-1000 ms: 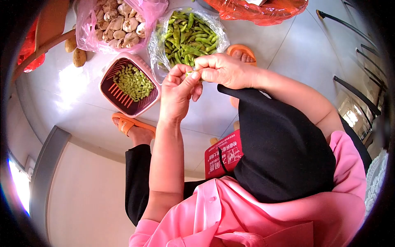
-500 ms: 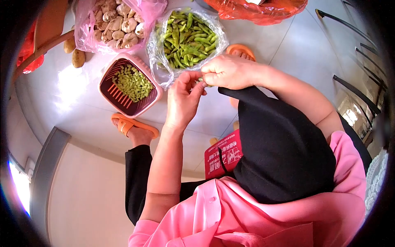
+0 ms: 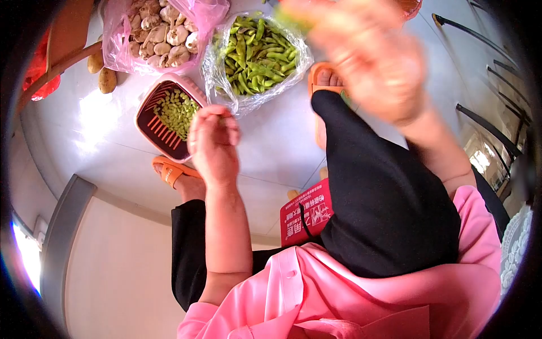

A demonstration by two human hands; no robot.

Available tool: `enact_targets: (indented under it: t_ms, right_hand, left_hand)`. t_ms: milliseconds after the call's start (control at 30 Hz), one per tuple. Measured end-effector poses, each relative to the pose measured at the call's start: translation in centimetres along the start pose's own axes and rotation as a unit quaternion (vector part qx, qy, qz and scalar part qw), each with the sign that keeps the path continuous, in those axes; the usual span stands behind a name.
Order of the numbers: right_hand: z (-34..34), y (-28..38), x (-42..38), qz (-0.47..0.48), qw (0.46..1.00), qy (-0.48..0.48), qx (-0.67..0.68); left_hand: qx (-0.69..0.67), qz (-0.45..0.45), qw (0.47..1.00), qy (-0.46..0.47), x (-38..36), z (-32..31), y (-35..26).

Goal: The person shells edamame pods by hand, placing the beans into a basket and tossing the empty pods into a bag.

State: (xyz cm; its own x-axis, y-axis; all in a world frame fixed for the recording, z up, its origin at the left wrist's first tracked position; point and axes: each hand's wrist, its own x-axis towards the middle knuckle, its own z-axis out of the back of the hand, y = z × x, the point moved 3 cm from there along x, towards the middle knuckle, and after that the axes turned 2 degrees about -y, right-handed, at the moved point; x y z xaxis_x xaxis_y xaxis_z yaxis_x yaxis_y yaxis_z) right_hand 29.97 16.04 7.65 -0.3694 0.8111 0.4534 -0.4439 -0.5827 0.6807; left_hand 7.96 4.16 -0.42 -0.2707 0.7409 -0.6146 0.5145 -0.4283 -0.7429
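Observation:
My left hand (image 3: 215, 144) is beside the right edge of a pink and maroon basket (image 3: 161, 131), its fingers curled in; what they hold, if anything, is hidden. Shelled green soybeans (image 3: 176, 112) lie inside the basket. My right hand (image 3: 375, 62), smeared by motion, is raised at the upper right. A blurred green soybean pod (image 3: 294, 17) shows at its fingertips. Between the hands and farther off, a clear plastic bag (image 3: 248, 104) sits open on the floor, filled with green soybean pods (image 3: 259, 56).
A pink bag (image 3: 116, 53) of garlic bulbs (image 3: 161, 37) stands behind the basket. Brown potatoes (image 3: 107, 80) lie to its left. My feet wear orange slippers (image 3: 183, 168). A red printed box (image 3: 305, 212) is by my legs, and dark metal bars (image 3: 491, 130) stand at the right.
My hands were together over the floor by the clear bag; now they are apart. The left has moved left to the basket, the right up and right with the pod.

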Motion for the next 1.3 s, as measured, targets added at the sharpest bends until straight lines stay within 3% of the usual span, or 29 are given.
enact_targets:
  t_ms: [67, 133, 167, 267, 300, 367, 433, 500, 567, 700, 800, 833, 900, 967, 1000, 1167, 1233, 1300]
  right_hand:
    - [2.6, -0.5, 2.5, 0.129, 0.974, -0.061, -0.177]
    - [2.5, -2.7, 3.8, 0.194, 0.948, -0.066, -0.242]
    - [2.3, -3.6, 3.7, 0.236, 0.92, -0.137, -0.28]
    - [0.9, -0.1, 0.9, 0.07, 0.986, 0.006, -0.148]
    - [-1.3, -0.7, 0.0, 0.074, 0.995, 0.046, -0.057]
    - [-6.3, -2.8, -3.4, -0.024, 0.989, 0.144, -0.028]
    - [-10.7, -6.7, -6.8, -0.106, 0.96, 0.249, -0.073]
    - [-13.1, -8.8, -8.1, -0.116, 0.951, 0.269, -0.101]
    - [-14.8, -10.5, -9.2, -0.104, 0.931, 0.311, -0.161]
    - [-14.5, -10.7, -9.1, -0.141, 0.919, 0.317, -0.187]
    - [-12.7, -9.3, -8.1, -0.159, 0.94, 0.272, -0.133]
    - [-12.0, -8.1, -7.6, -0.247, 0.929, 0.277, 0.004]
    - [-11.9, -6.6, -7.9, -0.352, 0.863, 0.24, 0.271]
    - [-10.1, -4.2, -6.3, -0.445, 0.732, 0.265, 0.443]
    - [-10.0, -3.7, -6.4, -0.472, 0.679, 0.261, 0.498]
    - [-10.7, -4.0, -7.1, -0.444, 0.708, 0.246, 0.492]
    - [-10.1, -3.7, -6.6, -0.378, 0.836, 0.275, 0.288]
    - [-9.9, -3.6, -6.3, -0.389, 0.834, 0.27, 0.283]
  left_hand:
    - [0.085, -0.069, 0.993, -0.053, 0.1, 1.4, -2.3]
    - [0.199, -0.125, 0.967, -0.103, 0.5, 3.4, -4.1]
    - [0.293, -0.12, 0.93, -0.185, 0.4, 4.3, -4.4]
    - [0.355, -0.175, 0.904, -0.165, 1.8, 8.6, -3.5]
    - [0.377, -0.191, 0.892, -0.163, 1.9, 9.0, -3.3]
    - [0.398, -0.208, 0.878, -0.162, 2.0, 8.9, -3.1]
    - [0.492, -0.218, 0.829, -0.153, 1.9, 7.6, -2.9]
    - [0.501, -0.214, 0.826, -0.144, 1.9, 6.7, -2.6]
    - [0.554, -0.207, 0.791, -0.159, 2.0, 6.3, -2.3]
    - [0.512, -0.226, 0.818, -0.137, 1.8, 4.3, -2.6]
    - [0.46, -0.29, 0.837, -0.061, 0.9, 1.0, -1.9]
    - [0.429, -0.224, 0.874, -0.036, 0.6, 0.1, -0.8]
    - [0.333, -0.157, 0.93, 0.006, 0.1, -2.9, 1.1]
    - [0.295, -0.067, 0.953, 0.033, 0.1, -4.3, 1.8]
    - [0.203, -0.017, 0.979, 0.031, -0.1, -5.0, 1.9]
    - [0.263, -0.005, 0.964, 0.03, -0.1, -4.8, 1.4]
    - [0.322, -0.058, 0.945, -0.002, 0.0, -4.4, 1.5]
    - [0.322, -0.048, 0.945, -0.011, 0.0, -4.2, 1.7]
